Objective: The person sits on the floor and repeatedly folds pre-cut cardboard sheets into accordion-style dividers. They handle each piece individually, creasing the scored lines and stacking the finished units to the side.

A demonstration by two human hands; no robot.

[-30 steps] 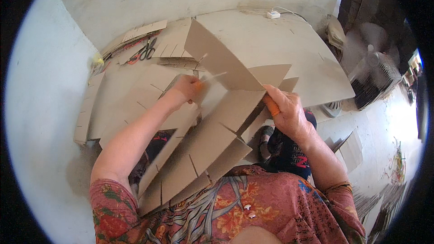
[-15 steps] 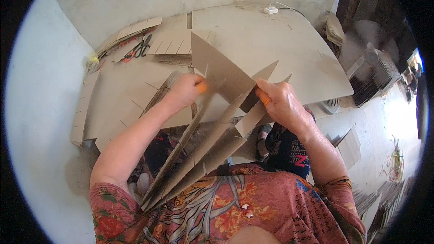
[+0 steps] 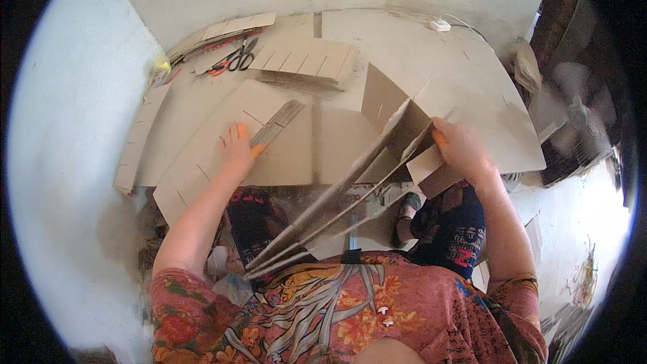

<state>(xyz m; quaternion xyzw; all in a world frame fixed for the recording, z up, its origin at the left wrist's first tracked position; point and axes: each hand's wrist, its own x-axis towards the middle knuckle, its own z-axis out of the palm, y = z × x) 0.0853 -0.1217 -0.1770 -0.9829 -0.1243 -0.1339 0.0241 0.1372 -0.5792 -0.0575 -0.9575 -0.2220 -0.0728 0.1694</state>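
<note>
Slotted cardboard dividers [image 3: 387, 98], interlocked into a long partition, slant from my lap up over the table's front edge. My right hand [image 3: 465, 152], with orange covers on its fingers, pinches the partition's upper right end. My left hand [image 3: 237, 152], its fingers also covered in orange, is spread over a large slotted cardboard sheet [image 3: 192, 145] on the left of the table. Its thumb is beside a narrow stack of cardboard strips [image 3: 280, 123], and I cannot tell whether it touches them. Nothing shows in its grasp.
More slotted cardboard sheets [image 3: 306, 57] are stacked at the back of the table [image 3: 418, 54]. Black-handled scissors [image 3: 242, 57] lie beside them. A white plug block [image 3: 440, 25] with a cable is at the back edge. On the right stands a fan [image 3: 579, 121].
My left hand has moved from beside the partition to the sheets on the left, and its fingers have spread. The right hand still grips the partition, now turned. The whole view has shifted.
</note>
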